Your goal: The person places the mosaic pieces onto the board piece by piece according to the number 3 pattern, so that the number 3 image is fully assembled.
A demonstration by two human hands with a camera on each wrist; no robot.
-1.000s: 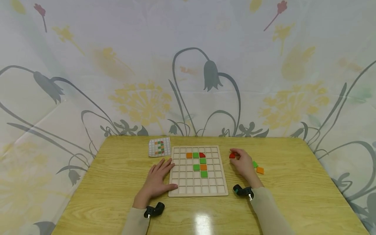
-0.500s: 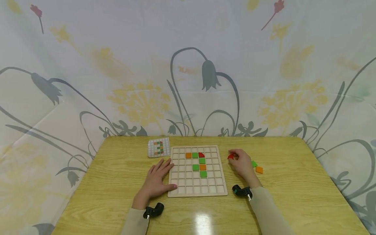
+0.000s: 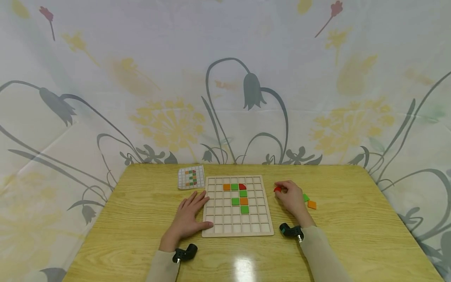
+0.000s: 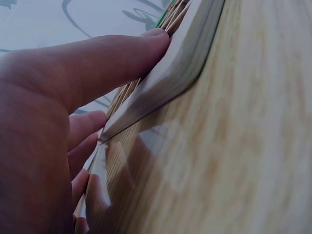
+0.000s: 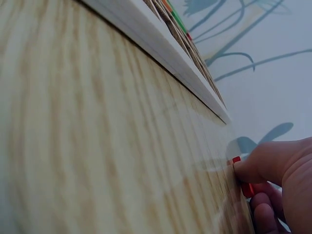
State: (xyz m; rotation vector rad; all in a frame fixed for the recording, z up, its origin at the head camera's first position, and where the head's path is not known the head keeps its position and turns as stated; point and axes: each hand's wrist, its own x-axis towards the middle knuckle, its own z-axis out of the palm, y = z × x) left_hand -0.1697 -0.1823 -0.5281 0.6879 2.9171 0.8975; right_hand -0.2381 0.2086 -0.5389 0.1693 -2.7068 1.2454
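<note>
My right hand [image 3: 291, 198] pinches a red tile [image 3: 277, 189] between thumb and fingers, just right of the board. In the right wrist view part of this red tile [image 5: 248, 189] shows past the thumb; the fingers hide the rest. A square wooden grid board [image 3: 237, 237] lies in the middle. Orange and green square tiles and a red quarter-round tile [image 3: 242, 187] sit in its cells. Spread along the board's left edge, my left hand [image 3: 188, 216] has straight fingers and its thumb [image 4: 151, 46] rests on the rim.
Behind my left hand lies a paper card [image 3: 181, 182] printed with a coloured grid pattern. A green tile [image 3: 305, 197] and an orange tile [image 3: 312, 205] lie on the wooden table [image 3: 356, 219] beside my right wrist. A patterned cloth [image 3: 151, 78] hangs behind the table.
Within the right fingers the red tile has turned, and less of it shows than a second ago. My left hand and the board stay in place.
</note>
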